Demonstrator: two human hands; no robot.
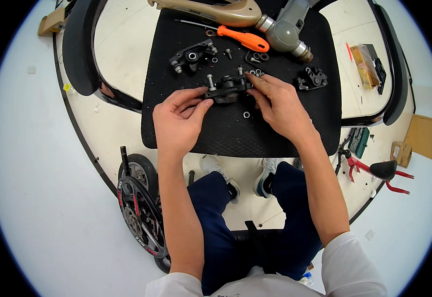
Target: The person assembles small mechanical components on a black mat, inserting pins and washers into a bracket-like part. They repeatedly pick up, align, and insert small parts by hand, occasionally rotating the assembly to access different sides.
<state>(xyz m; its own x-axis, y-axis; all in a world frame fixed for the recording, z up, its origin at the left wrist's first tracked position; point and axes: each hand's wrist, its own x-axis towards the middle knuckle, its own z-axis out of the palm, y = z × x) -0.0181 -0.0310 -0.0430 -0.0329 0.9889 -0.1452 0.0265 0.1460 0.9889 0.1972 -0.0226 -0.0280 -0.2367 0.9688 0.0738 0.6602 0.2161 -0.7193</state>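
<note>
My left hand and my right hand hold a black metal part between them, just above a black textured seat. It looks like a bicycle disc brake caliper on a bracket. Thumb and fingers of my left hand pinch its left end, beside an upright silver bolt. At its right end, close to a second upright bolt, the fingers of my right hand close on it; their tips are partly hidden. A loose nut lies below the part. Behind it rests a similar black caliper with bolts.
An orange-handled screwdriver lies beyond, near a tan and grey jointed tube. Another small black mechanism sits right. The seat has black armrests. Wheels stand lower left; a red frame lies right.
</note>
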